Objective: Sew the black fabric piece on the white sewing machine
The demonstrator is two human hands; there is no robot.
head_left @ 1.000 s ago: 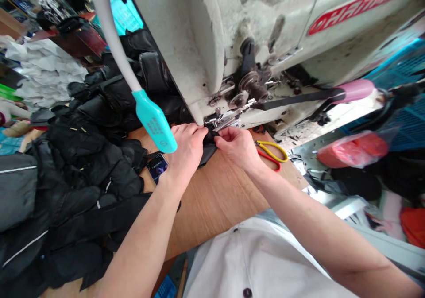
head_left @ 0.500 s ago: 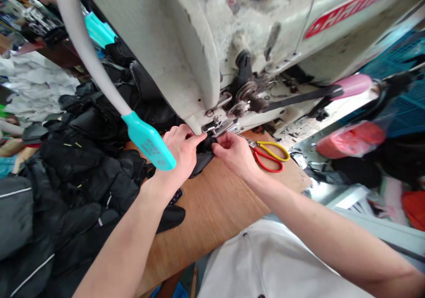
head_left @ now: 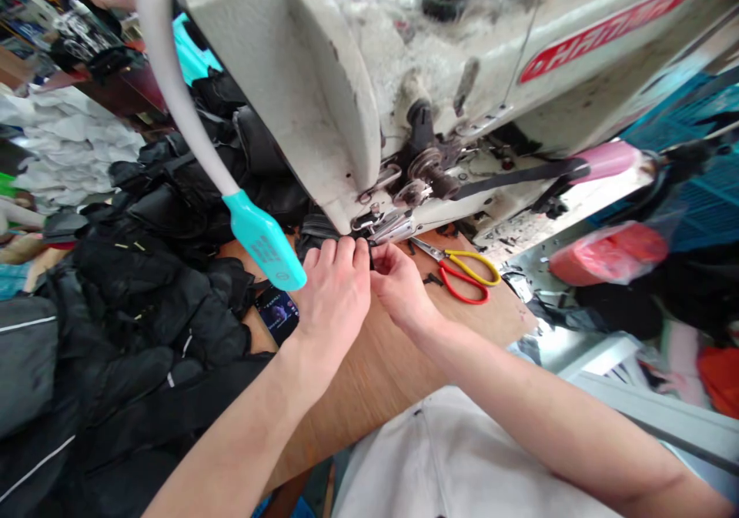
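Note:
A sewing machine (head_left: pixel 346 95) reaches over the wooden tabletop, its metal presser area (head_left: pixel 384 222) just beyond my fingertips. A black fabric piece (head_left: pixel 319 230) lies partly under the machine head, most of it behind my left hand (head_left: pixel 339 283). That hand's fingers are pressed together and curled over the fabric's near edge. Close on its right, my right hand (head_left: pixel 398 279) pinches a small dark edge of the fabric, thumb against forefinger. The fingertips hide how much fabric lies between them. Beside my right hand rest scissors (head_left: pixel 469 273) with one yellow and one red handle.
A turquoise-ended lamp (head_left: pixel 265 245) on a bent grey neck hangs over my left wrist. A phone (head_left: pixel 277 314) with a lit screen lies left of it. Black bags (head_left: pixel 144 295) are heaped at left. A pink-red wrapped bundle (head_left: pixel 606 248) sits at right.
My left hand has shifted right and nearer, now flatter beside the right hand. The black fabric has moved from in front of the machine to behind my left hand, uncovering the phone.

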